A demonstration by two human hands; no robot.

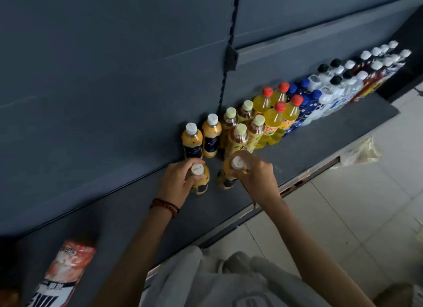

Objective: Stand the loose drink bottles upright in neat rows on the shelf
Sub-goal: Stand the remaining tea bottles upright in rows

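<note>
Grey sweatshirt (217, 284) is filling the bottom edge, and an orange-and-white packet (61, 274) is lying flat at the near left of the shelf (114, 215), its printing too blurred to read. Both arms are reaching in. The left hand (176, 181), a beaded bracelet (164, 205) on its wrist, is curling its fingers round the neck of the left orange bottle (201, 184). The right hand (256, 178) is gripping the right orange bottle (225, 181) just under its white cap. Both bottles are standing cap-up on the shelf board, side by side, a little apart.

Just behind them two matching bottles (192, 144) with dark labels are standing against the back panel. Further along are tea bottles (240, 138) with pale green caps, then yellow bottles (273, 123) showing red labels with unreadable characters, then blue bottles (304, 105) and clear bottles (332, 89). A plastic bag (361, 151) is lying on the tiled floor.
</note>
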